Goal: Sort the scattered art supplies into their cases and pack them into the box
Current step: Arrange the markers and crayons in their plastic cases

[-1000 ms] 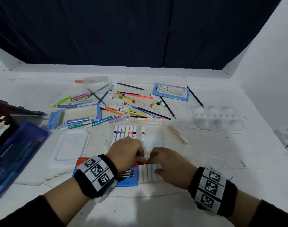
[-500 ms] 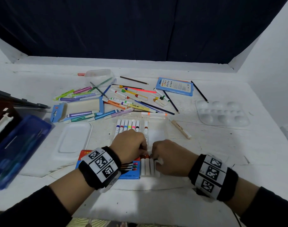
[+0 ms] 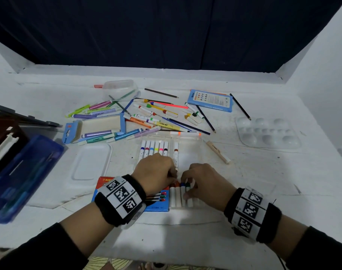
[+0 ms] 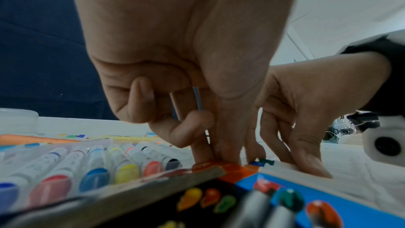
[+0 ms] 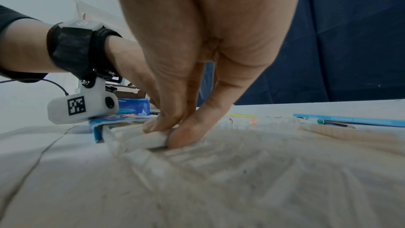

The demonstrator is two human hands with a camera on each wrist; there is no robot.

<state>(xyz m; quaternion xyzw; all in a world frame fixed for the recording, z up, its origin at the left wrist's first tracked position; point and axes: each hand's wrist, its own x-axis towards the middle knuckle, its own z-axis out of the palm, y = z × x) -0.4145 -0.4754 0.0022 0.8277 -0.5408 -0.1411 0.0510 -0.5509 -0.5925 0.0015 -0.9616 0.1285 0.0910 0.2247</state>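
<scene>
At the lower centre of the frame, the left hand and the right hand both pinch the row of white markers with coloured caps, beside the blue cardboard marker case. The step is probably to gather this set together. Next it must slide evenly into the case, caps aligned.

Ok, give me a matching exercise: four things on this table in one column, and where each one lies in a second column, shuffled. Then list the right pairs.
Things:
1. paint palette
2. blue geometry case
3. row of white paint tubes
4. clear marker tray

Places:
A. under the fingertips of both hands
B. far right of the table, by the wall
C. left edge of the table
D. middle of the table, just beyond the hands

Pairs: 1-B, 2-C, 3-A, 4-D
</scene>
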